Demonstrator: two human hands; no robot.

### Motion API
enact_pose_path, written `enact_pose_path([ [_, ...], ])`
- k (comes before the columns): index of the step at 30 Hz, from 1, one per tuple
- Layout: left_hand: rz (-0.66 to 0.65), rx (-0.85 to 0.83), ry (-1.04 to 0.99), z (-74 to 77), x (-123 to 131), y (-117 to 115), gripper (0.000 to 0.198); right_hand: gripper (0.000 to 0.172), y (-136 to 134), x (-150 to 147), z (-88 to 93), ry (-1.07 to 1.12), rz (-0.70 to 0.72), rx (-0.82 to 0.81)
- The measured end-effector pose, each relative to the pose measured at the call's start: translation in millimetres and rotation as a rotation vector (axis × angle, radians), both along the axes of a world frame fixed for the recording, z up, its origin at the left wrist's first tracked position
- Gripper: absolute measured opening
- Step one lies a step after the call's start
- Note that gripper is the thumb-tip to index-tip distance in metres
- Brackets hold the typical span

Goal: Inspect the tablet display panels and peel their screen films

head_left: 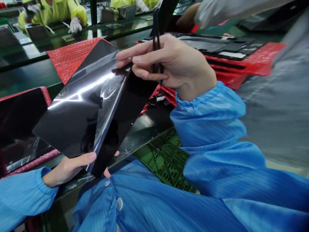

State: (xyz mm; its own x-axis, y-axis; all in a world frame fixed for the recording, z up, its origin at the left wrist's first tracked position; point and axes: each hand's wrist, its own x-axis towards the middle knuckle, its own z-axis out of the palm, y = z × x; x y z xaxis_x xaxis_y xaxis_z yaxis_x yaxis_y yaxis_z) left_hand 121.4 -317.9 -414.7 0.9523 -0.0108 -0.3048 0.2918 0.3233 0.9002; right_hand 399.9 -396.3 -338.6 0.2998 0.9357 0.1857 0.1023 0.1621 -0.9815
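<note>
The left hand clamps the panel by its lower corner, tilted over the bench; a weak pinch could drop it. Beyond, the right hand grips tweezers, fingertips at the film's upper edge: a sharp tug could twist the panel, stray tips scratch it.

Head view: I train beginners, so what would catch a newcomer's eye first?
The glossy dark panel left of centre, its clear film catching bright light. The left hand grips the panel's lower end; the right hand, holding black tweezers, is at the film's upper end. Red bubble wrap stands out behind.
</note>
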Motion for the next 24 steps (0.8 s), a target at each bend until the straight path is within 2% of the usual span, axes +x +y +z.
enact_pose_path([
  [3, -0.009, -0.014, 0.024, 0.7, 0, 3, 0.034, 0.030, -1, 2, 2.5, -0.008, -0.006, -0.028],
  [8, -0.074, -0.043, 0.060, -2.3, -1, 6, 0.041, 0.027, -6, 0, 8.8, 0.000, -0.028, -0.031],
  [17, 0.006, -0.040, -0.018, 0.5, 2, 3, 0.032, 0.028, -5, 1, 7.5, -0.016, 0.006, 0.031],
  [20, 0.002, -0.060, -0.011, 1.0, 2, 0, 0.038, 0.026, -5, 0, 5.3, -0.023, 0.001, 0.004],
  [23, -0.001, -0.084, 0.020, 1.9, 2, -5, 0.054, 0.025, -8, 4, -2.8, -0.087, -0.020, -0.049],
  [24, 0.002, -0.106, 0.033, 1.7, 3, -6, 0.060, 0.029, -9, 7, -7.2, -0.102, -0.044, -0.015],
])
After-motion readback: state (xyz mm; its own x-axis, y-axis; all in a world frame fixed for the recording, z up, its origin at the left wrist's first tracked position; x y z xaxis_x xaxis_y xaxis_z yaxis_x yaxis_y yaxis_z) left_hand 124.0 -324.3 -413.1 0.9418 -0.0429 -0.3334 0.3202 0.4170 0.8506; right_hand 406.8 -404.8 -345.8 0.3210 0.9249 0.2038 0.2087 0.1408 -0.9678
